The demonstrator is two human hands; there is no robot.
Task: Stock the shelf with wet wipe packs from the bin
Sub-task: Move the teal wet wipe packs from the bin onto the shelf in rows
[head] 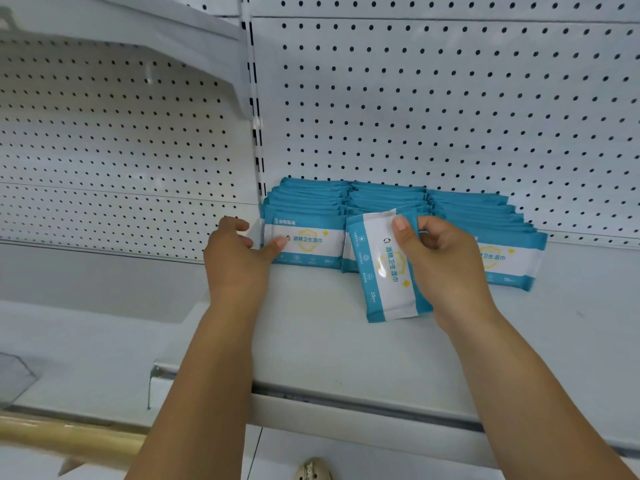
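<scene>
Packs of wet wipes (485, 209), flat teal-and-white film pouches with glossy printed faces, stand on edge in three rows on the smooth white shelf (329, 341), backed against the perforated pegboard panel (415, 98) at its 12 o'clock side. The right hand (446, 268) pinches one loose pack (384, 275) between thumb and curled fingers, holding it tilted lengthwise just before the middle row (384, 197). At 9 o'clock from it, the left hand (235, 258) grips the left end of the leftmost row's front pack (311, 240), thumb pressed on its face, fingers curled round the edge.
</scene>
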